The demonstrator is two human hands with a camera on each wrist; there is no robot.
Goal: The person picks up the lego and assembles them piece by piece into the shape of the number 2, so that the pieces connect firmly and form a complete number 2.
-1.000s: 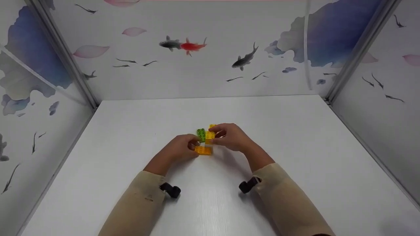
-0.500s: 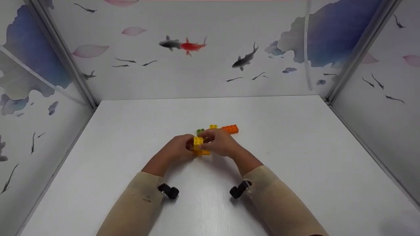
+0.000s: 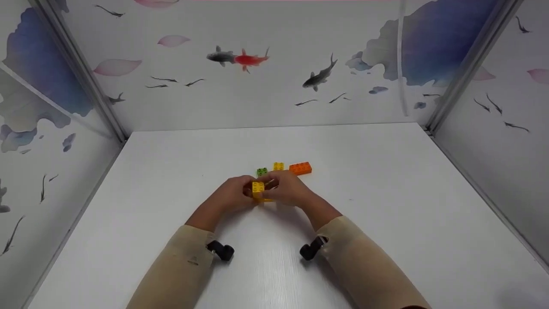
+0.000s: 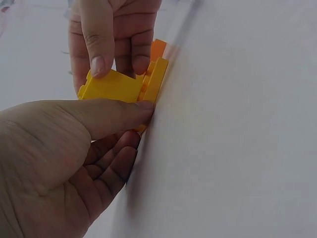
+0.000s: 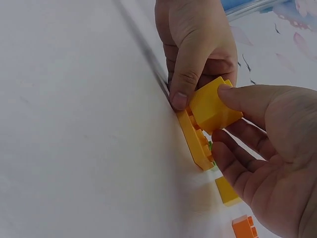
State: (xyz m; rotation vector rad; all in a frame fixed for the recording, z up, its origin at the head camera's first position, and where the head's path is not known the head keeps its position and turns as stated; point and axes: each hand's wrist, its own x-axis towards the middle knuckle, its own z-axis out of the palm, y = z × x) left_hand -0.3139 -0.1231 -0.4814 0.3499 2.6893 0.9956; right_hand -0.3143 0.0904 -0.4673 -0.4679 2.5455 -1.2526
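My left hand (image 3: 233,193) grips the left end of a flat yellow-orange toy building brick (image 5: 194,141), its thumb along the side in the left wrist view. Thumb and fingers of my right hand (image 3: 289,187) pinch a taller yellow block (image 5: 210,106) with studs on top. This block stands over the flat brick's left end, its underside right at the studs and slightly tilted in the right wrist view. Behind the hands, a green brick (image 3: 261,171) is partly hidden by the right fingers.
On the white table (image 3: 266,266), a small yellow brick (image 3: 279,166) and an orange brick (image 3: 300,168) lie just beyond the right hand. Patterned panels (image 3: 274,103) wall the table at the back and both sides.
My right hand has carried the yellow block left and nearer, from beside the green brick onto the flat brick's left end, uncovering the orange brick. My left hand has barely moved.
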